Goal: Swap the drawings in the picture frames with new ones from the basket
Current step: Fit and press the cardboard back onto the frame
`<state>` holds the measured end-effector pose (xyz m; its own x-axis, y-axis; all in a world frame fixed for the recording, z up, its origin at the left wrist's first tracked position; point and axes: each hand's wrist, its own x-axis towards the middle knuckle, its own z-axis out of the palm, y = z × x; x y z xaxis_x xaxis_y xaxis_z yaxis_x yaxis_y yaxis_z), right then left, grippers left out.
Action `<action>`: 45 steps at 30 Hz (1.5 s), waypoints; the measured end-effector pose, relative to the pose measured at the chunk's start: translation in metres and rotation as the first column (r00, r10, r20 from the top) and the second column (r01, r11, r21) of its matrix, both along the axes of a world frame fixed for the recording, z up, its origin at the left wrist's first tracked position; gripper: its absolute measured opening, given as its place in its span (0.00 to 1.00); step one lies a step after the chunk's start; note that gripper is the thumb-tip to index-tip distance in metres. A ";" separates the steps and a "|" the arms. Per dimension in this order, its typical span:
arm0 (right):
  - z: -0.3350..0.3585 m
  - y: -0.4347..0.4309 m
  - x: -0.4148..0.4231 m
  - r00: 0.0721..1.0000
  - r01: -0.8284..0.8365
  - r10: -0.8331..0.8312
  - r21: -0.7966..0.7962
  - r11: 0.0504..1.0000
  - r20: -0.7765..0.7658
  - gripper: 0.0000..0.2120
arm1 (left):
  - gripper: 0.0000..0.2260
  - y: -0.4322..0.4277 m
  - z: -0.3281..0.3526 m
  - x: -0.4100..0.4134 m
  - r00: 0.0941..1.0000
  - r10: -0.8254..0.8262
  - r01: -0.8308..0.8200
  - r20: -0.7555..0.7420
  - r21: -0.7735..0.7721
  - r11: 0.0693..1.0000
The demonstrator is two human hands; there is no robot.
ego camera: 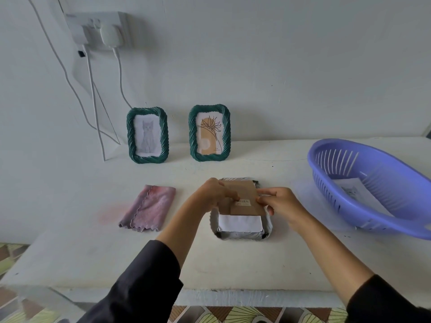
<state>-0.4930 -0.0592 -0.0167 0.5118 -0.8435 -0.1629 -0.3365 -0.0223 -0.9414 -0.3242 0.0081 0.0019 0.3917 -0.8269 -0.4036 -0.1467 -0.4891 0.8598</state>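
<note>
Two hands, left hand (213, 192) and right hand (279, 201), pinch the brown cardboard backing (245, 199) over the face-down grey frame (241, 235), centre-near table. White sheet (240, 224) exposed beneath. Risk: backing slides crooked, creasing sheet. Purple slotted plastic basket (363, 183) right.

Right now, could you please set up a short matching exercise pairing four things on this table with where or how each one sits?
Things:
1. cat drawing frame
2. pink cloth
3. purple basket
4. brown backing board

Places or states:
A. held by both hands over the face-down frame
B. at the table's right side, a sheet inside
C. standing upright against the wall
D. lying folded left of the hands

Pairs: 1-C, 2-D, 3-B, 4-A
</note>
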 end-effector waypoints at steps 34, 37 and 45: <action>-0.008 0.002 -0.001 0.996 0.089 -0.086 0.067 0.994 -0.037 0.15 | 0.06 -0.003 -0.010 -0.006 0.993 -0.054 0.054 0.100 0.004 0.999; -0.006 0.004 0.000 0.994 0.107 -0.104 0.096 0.990 -0.032 0.16 | 0.07 -0.002 -0.010 -0.008 0.988 -0.054 0.053 0.144 0.010 0.999; -0.005 0.009 0.006 0.989 0.143 -0.137 0.116 0.983 -0.055 0.18 | 0.27 0.004 -0.017 -0.008 0.947 -0.027 -0.005 0.319 0.097 0.995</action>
<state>-0.4869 -0.0500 -0.0213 0.3794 -0.8793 -0.2878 -0.3716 0.1401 -0.9178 -0.3324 0.0119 -0.0153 0.5043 -0.7957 -0.3355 -0.4123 -0.5632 0.7162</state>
